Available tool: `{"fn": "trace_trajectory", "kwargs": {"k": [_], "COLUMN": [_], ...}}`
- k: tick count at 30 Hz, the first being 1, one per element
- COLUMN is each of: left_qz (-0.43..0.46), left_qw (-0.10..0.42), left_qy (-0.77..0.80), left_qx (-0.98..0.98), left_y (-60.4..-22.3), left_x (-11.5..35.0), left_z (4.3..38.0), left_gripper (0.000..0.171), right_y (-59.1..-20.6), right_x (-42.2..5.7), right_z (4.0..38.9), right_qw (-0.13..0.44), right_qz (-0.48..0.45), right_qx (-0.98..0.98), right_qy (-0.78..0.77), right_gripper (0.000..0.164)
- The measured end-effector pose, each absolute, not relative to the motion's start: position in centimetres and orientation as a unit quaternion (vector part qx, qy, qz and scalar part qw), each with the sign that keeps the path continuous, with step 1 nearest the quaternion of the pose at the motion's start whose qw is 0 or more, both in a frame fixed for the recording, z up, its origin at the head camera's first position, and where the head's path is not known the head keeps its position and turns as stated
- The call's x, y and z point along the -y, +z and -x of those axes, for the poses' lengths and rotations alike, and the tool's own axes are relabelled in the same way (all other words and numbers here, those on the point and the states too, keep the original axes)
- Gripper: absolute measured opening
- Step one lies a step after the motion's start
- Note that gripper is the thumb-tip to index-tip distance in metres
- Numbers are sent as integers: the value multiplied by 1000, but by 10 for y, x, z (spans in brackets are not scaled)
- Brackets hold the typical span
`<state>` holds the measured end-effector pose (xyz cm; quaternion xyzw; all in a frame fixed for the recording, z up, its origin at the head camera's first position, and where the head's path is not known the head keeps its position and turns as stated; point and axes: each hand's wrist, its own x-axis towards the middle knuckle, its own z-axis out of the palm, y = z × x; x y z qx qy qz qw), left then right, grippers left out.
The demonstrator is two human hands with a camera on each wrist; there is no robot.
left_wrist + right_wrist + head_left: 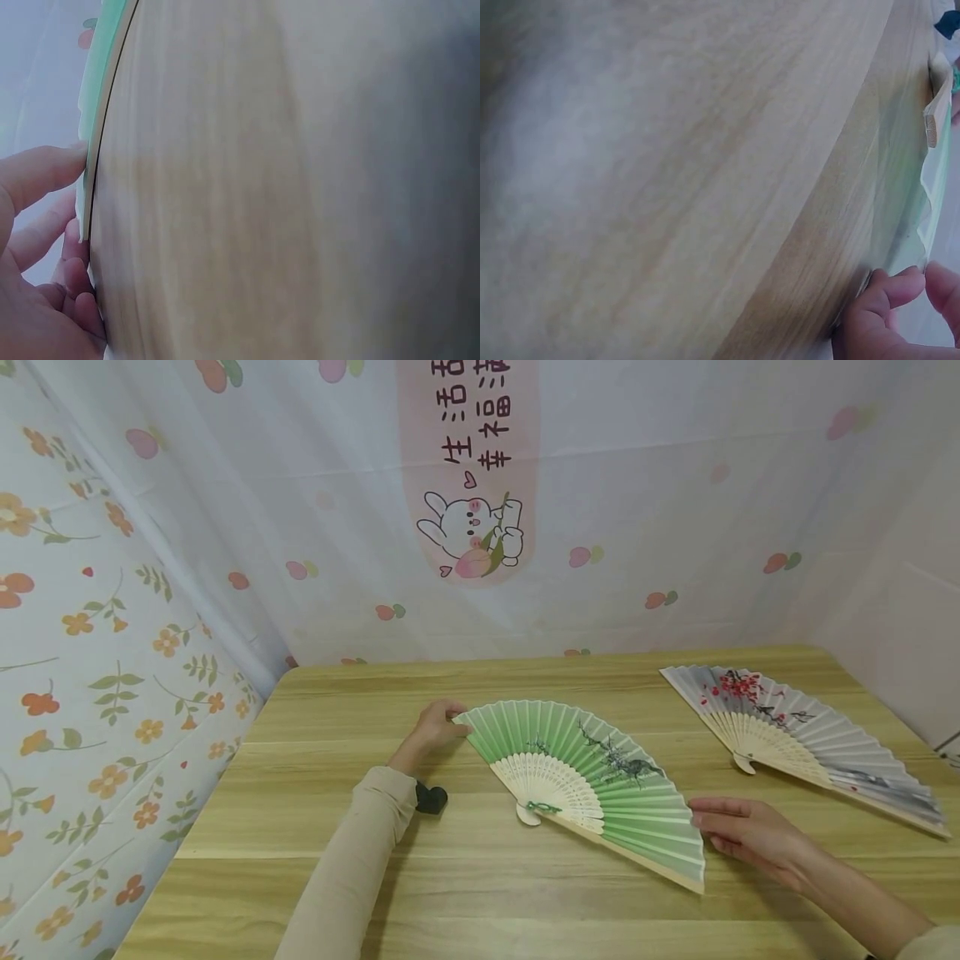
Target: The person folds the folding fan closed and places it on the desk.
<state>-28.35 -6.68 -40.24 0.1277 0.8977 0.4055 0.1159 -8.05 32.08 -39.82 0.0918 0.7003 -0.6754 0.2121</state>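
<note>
A spread green folding fan (555, 768) with pale slatted ribs and a dark branch print lies at the middle of the wooden table. At its upper left corner, my left hand (438, 727) pinches the end, the thumb on the green face in the left wrist view and other fingers curled at the underside. My right hand (757, 839) is at the fan's right scalloped edge. In the right wrist view, the thumb and index finger (889, 292) of that hand pinch the edge close over the tabletop.
Another open fan (795, 718), grey-white with red blossoms, lies at the right of the wooden table (465, 893). Patterned white cloth (337, 510) hangs behind, and a floral cloth (112, 693) along the left. A black wrist-camera piece (431, 798) sits at the left cuff.
</note>
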Motion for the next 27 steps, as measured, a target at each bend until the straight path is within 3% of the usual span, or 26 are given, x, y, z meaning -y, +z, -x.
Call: {"fn": "trace_trajectory", "kwargs": {"k": [27], "left_qz": [-102], "left_qw": [115], "left_qy": [452], "left_qx": [-879], "left_y": [-406], "left_x": [66], "left_z": [286], "left_gripper": [40], "right_y": [-398], "right_x": [-317], "right_z": [82], "right_qw": [217], "right_qz": [-83], "right_qx": [-687], "right_qy": [-688], "right_gripper": [26]}}
